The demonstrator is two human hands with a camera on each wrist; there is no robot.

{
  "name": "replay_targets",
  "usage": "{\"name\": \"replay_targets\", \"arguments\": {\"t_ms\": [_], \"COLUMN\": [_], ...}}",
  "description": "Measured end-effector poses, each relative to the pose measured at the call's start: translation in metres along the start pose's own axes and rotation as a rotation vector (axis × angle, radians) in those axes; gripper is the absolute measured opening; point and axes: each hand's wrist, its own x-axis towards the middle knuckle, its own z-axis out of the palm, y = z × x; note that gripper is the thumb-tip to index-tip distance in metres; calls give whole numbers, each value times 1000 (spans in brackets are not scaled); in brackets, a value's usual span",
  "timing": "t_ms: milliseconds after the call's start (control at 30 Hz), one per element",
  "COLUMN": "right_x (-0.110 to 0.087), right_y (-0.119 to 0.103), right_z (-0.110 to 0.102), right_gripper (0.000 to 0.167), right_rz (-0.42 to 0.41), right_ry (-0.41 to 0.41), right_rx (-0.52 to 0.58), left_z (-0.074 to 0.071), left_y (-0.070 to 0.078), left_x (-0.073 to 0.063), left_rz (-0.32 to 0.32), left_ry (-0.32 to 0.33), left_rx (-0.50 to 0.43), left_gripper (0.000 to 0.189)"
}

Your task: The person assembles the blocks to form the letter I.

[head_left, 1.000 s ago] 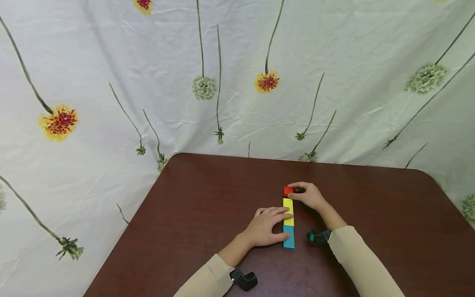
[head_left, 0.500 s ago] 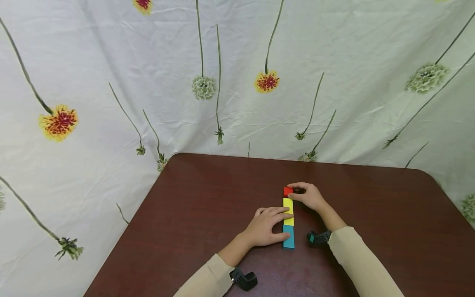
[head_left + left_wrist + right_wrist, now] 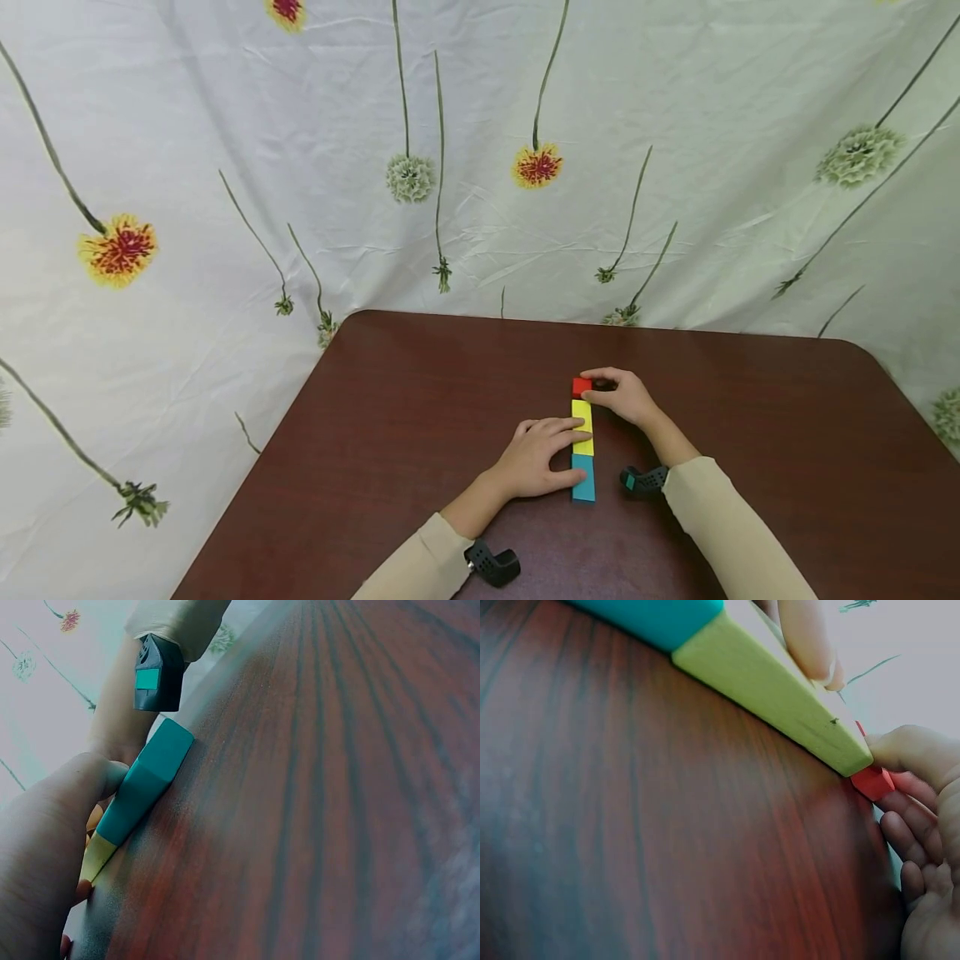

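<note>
A blue block (image 3: 583, 490), a yellow block (image 3: 582, 410) and a small red block (image 3: 582, 387) lie end to end in one line on the table. My left hand (image 3: 528, 458) rests on the line from the left, its fingers extended over the yellow block and the thumb touching the blue one. From the right, my right hand (image 3: 628, 398) pinches the red block at the far end between thumb and index finger. In the right wrist view, the red block (image 3: 874, 782) sits against the end of the yellow block (image 3: 780, 697), partly hidden behind it.
The dark red-brown table (image 3: 420, 375) has its far edge beyond the blocks. A white cloth (image 3: 337, 125) printed with flowers hangs behind it. Each wrist carries a black camera band, such as the one (image 3: 643, 481) near the blue block.
</note>
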Motion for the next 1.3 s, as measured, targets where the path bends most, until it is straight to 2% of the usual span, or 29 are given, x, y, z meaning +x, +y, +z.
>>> {"name": "replay_targets", "arguments": {"t_ms": [300,500,733,1067,1300], "right_x": [-2,-7,-18,-54,-81], "right_y": [0,-4,-14,-26,-38], "right_z": [-3,-13,-28,-48,-64], "right_gripper": [42,42,43,42,41], "right_rz": [-2,4,-36,-41,-27], "right_ry": [12,54,86,156,171], "right_rx": [81,120,151,124,74], "left_z": [1,3,2,0,-9], "left_y": [-1,-3,-5,-6,-4], "left_x": [0,-1,1,4,5], "left_rz": [25,30,21,15,41], "left_ry": [21,19,18,-15,-27], "left_rx": [5,-2,2,1,78], "left_gripper": [54,53,54,54,54]}}
